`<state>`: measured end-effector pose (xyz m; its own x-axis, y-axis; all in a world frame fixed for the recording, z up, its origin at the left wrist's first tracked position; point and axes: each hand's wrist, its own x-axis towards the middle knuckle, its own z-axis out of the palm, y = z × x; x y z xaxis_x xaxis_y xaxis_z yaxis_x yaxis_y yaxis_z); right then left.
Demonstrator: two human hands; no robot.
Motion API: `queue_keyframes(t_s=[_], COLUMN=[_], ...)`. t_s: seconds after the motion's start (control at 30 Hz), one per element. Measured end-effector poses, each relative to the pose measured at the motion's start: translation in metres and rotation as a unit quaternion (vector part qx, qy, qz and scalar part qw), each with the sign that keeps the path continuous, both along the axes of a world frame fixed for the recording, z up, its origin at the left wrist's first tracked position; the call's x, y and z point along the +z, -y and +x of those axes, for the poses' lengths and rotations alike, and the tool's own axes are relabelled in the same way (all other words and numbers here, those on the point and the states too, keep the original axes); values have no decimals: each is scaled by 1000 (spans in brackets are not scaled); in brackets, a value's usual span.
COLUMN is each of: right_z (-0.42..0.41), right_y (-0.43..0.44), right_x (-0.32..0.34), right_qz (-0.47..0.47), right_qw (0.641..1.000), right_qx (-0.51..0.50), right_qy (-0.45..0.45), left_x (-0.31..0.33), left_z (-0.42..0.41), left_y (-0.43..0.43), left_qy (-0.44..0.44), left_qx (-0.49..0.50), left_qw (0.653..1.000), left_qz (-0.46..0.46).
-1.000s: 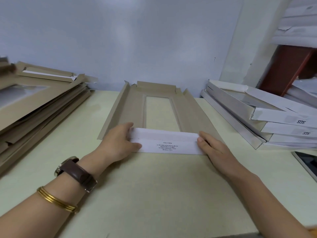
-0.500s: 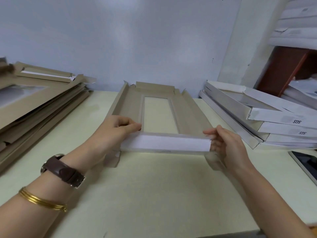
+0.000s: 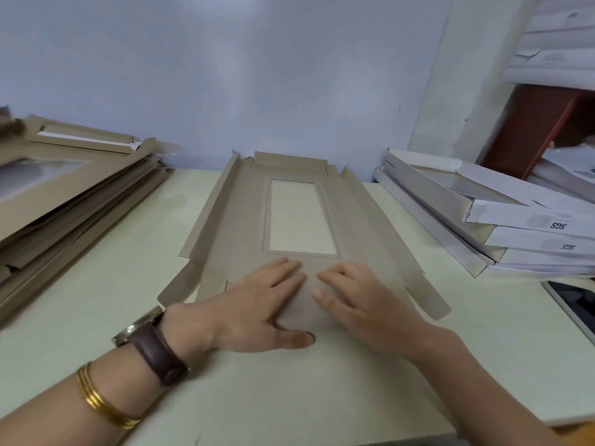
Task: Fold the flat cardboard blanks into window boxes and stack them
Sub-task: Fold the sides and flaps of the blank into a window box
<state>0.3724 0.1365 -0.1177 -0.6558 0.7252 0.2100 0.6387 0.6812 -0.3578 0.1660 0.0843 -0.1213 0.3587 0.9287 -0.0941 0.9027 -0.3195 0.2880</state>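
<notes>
At nine o'clock the heap of brown cardboard blanks (image 3: pixel 64 201) runs off-frame. At centre I see the left hand (image 3: pixel 257 304) and right hand (image 3: pixel 360 300) pressing flat, fingers spread, hiding the near end of the brown windowed cardboard blank (image 3: pixel 351 220) on the pale green table (image 3: pixel 112 284). At three o'clock, stacked white folded boxes (image 3: pixel 483 226); bluish wall (image 3: pixel 225 75) behind.

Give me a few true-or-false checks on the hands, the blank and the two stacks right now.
The left hand and the right hand lie flat on the brown cardboard blank's near end. True.
The hands cover the blank's rectangular window cutout. False: the cutout lies uncovered beyond the fingertips.
The stack of folded white window boxes sits at the right. True.
The pile of flat brown cardboard blanks sits at the right. False: the pile is at the left.
</notes>
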Motion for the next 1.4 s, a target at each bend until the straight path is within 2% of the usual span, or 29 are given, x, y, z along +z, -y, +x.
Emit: queue_keyframes(t_s=[0.13,0.2,0.63,0.93,1.13,1.4], right_z=[-21,-22,30,54,61,64], right_y=[15,17,5,2,3,1], right_x=[-11,-15,-10,-8,-3,-3], right_qz=[-79,-75,-74,-62,-67,-85], right_qw=[990,985,971,969,976,983], right_qx=[20,24,-7,-17,-9,18], right_qy=[114,156,229,238,209,162], left_x=[-8,-10,-5,2,2,5], left_z=[4,3,-6,-24,-35,-47], left_y=[0,0,9,17,17,14], left_qy=[-44,-66,-142,-136,-109,9], left_qx=[-22,-27,18,47,51,24], left_qw=[999,997,989,986,988,991], left_qz=[-1,9,-39,-80,-92,-130])
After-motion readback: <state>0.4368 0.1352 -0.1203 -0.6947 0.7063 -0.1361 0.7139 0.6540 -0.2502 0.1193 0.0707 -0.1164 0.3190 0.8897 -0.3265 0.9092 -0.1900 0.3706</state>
